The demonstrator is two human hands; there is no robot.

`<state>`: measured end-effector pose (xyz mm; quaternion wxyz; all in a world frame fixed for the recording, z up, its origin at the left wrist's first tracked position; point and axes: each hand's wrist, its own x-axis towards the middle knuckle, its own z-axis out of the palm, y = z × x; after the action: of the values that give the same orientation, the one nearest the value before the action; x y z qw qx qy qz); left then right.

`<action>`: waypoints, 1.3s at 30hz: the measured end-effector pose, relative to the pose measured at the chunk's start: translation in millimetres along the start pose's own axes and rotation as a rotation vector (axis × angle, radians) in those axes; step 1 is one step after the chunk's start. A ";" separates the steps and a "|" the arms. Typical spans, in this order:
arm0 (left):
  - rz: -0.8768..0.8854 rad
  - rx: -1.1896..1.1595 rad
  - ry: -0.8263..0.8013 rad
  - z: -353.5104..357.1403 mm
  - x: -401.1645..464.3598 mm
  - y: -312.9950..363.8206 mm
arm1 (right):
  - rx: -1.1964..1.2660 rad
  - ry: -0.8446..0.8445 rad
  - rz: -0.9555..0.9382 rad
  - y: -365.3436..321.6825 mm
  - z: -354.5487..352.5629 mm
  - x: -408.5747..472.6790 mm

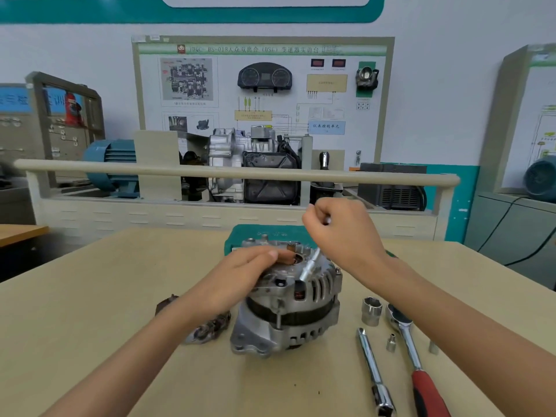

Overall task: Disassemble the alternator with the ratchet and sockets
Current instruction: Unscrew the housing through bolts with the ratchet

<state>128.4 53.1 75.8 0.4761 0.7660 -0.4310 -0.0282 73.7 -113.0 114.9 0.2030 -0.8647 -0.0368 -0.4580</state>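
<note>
Left of the alternator, a dark greasy part lies on the table. Left hand rests flat on alternator top, fingers straight and together. Behind alternator, green socket case, contents hidden. Right hand above-right of alternator, fingers curled, pinching a thin socket driver tilted down onto the housing. Right of alternator: large socket, extension bar, small socket, red-handled ratchet.

A dull cast-metal alternator sits mid-desk, a matt wood-look surface; near its right edge, a glossy chrome ratchet with red plastic grip.
</note>
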 end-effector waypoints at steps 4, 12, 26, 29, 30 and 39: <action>-0.040 -0.067 -0.050 -7.1 2.1 -0.9 | -0.098 -0.004 -0.117 -19.1 10.1 8.3; 0.002 -0.162 0.017 -2.7 0.8 -6.7 | -0.303 -0.086 -0.329 -33.7 20.6 12.0; 0.033 -0.113 -0.175 -20.6 -0.4 -5.1 | 0.255 -0.113 -0.256 -29.9 36.6 5.9; 0.018 -0.060 -0.186 -23.7 3.5 2.7 | 0.332 -0.103 -0.128 -19.3 35.4 3.2; 0.013 -0.050 -0.178 -24.7 5.3 4.8 | 0.323 -0.108 -0.124 -18.2 34.1 3.1; -0.037 -0.105 -0.181 -27.4 0.3 2.8 | 0.264 -0.169 -0.166 -26.7 33.1 5.6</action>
<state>139.3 71.8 93.0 0.4741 0.7423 -0.4558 -0.1284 96.0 -76.5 111.5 0.2724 -0.8599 -0.1849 -0.3901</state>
